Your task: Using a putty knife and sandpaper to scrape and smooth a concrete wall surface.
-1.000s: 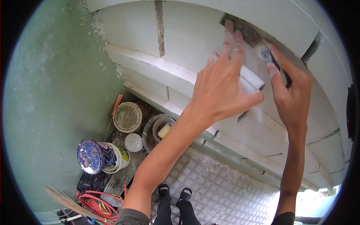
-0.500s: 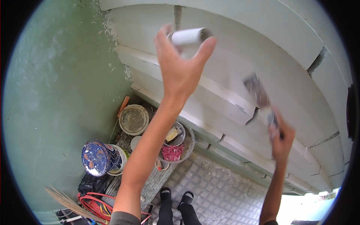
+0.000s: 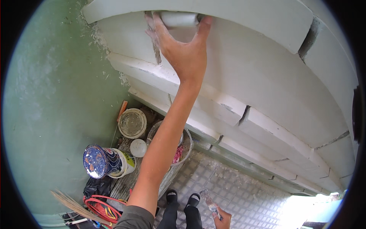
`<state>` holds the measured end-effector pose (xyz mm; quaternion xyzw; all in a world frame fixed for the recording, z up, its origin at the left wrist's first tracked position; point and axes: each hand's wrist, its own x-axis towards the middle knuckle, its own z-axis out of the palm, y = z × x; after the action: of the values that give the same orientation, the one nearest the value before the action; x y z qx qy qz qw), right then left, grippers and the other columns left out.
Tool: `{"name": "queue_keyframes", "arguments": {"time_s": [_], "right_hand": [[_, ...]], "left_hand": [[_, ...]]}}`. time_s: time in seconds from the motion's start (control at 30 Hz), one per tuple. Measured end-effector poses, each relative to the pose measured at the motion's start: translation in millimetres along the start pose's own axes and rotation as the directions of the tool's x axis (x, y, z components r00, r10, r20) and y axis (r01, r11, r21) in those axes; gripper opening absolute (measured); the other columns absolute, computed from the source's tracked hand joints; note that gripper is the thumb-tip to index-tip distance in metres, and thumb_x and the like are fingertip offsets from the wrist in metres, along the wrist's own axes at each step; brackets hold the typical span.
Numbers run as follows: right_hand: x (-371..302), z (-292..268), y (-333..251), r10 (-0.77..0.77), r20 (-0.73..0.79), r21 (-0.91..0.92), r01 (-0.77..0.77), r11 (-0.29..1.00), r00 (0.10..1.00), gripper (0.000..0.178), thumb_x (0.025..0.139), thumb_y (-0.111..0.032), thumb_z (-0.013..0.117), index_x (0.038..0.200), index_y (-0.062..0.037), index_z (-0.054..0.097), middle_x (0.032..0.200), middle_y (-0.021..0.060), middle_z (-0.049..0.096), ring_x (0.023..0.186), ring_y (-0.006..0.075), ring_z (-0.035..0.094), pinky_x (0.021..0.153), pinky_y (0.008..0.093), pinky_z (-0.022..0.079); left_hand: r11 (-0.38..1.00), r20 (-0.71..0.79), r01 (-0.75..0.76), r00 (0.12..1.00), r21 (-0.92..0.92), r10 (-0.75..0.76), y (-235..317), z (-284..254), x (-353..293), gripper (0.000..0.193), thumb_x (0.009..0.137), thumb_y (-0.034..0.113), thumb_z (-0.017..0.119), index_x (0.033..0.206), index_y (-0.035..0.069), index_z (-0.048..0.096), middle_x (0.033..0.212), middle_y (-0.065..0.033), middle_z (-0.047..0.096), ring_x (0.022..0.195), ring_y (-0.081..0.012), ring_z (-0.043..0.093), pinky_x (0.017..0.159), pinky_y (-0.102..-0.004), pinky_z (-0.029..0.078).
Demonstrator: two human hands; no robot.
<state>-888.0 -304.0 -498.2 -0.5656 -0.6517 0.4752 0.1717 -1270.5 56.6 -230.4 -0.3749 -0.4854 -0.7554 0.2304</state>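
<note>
My left hand (image 3: 187,57) reaches up to the pale stepped surface, closed around a short white tube (image 3: 178,19). Thumb and fingers grip the tube's two ends, and it lies along the underside of the top curved ledge (image 3: 228,12). Whether it touches the ledge I cannot tell. Low in the picture, beside my feet, my right hand (image 3: 223,220) is wrapped round the handle of a putty knife (image 3: 206,197) with a flat, smeared blade pointing up and left. Part of that hand is cut off by the lower edge.
At lower left, a wooden plank (image 3: 126,182) carries a blue-lidded paint bucket (image 3: 96,162), a round tub (image 3: 132,123) and a small white lid (image 3: 138,147). A clear basin (image 3: 187,147) is half hidden behind my forearm. Red hose (image 3: 93,198) lies near broom bristles (image 3: 72,206).
My left hand has moved up with the white tube, toward the top ledge. My right hand has dropped from the stepped surface to near my feet, still holding the putty knife.
</note>
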Motion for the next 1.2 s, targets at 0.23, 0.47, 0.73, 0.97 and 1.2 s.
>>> {"name": "queue_keyframes", "arguments": {"time_s": [0.23,0.47,0.73,0.97,1.2], "right_hand": [[-20,4,30,0.04,0.009,-0.115,-0.038,0.993,0.999,0.042,0.1,-0.027,0.064,0.133,-0.0002,0.067,0.078,0.0218,0.064,0.066,0.0167,0.053,0.065,0.0346,0.049],[-31,-1,54,0.011,-0.043,-0.013,-0.011,1.0,0.999,0.044,0.103,-0.03,0.063,0.138,-0.0046,0.064,0.071,0.0183,0.057,0.066,0.0143,0.046,0.062,0.0357,0.046],[-39,2,80,0.277,0.087,-0.01,-0.277,0.961,0.957,0.048,0.104,-0.03,0.062,0.141,0.0019,0.06,0.107,0.0178,0.076,0.092,0.0144,0.064,0.083,0.0309,0.052],[-46,-8,29,0.357,0.128,0.156,-0.374,0.914,0.925,0.047,0.105,-0.03,0.06,0.139,0.0025,0.061,0.117,0.0208,0.074,0.109,0.0197,0.065,0.095,0.0357,0.051],[-54,-11,59,0.38,0.122,0.107,-0.393,0.913,0.917,0.046,0.105,-0.028,0.06,0.138,0.0041,0.061,0.117,0.0209,0.074,0.107,0.0184,0.065,0.094,0.0353,0.051]], "left_hand": [[0.952,0.139,-0.305,0.944,0.035,0.298,19,14,-36,0.115,0.076,0.042,0.091,0.151,-0.019,0.029,0.154,-0.0392,0.038,0.147,-0.0514,0.034,0.122,-0.0597,0.026],[0.946,0.121,0.168,0.983,-0.277,-0.139,24,-12,17,0.097,0.077,0.031,0.091,0.142,-0.022,0.042,0.148,-0.0376,0.048,0.143,-0.046,0.044,0.123,-0.0457,0.031],[0.956,0.272,-0.268,0.917,-0.122,0.292,37,24,-66,0.105,0.077,0.025,0.088,0.15,-0.021,0.029,0.16,-0.0409,0.025,0.151,-0.0522,0.025,0.123,-0.052,0.026],[0.987,0.062,-0.028,0.997,-0.158,0.039,43,30,-55,0.106,0.077,0.033,0.09,0.152,-0.015,0.034,0.159,-0.0381,0.03,0.149,-0.0482,0.032,0.122,-0.0495,0.029],[0.888,0.169,0.289,0.955,-0.359,-0.242,48,-4,-11,0.107,0.071,0.04,0.095,0.146,-0.015,0.043,0.154,-0.0331,0.038,0.137,-0.047,0.045,0.116,-0.0481,0.036]]}}
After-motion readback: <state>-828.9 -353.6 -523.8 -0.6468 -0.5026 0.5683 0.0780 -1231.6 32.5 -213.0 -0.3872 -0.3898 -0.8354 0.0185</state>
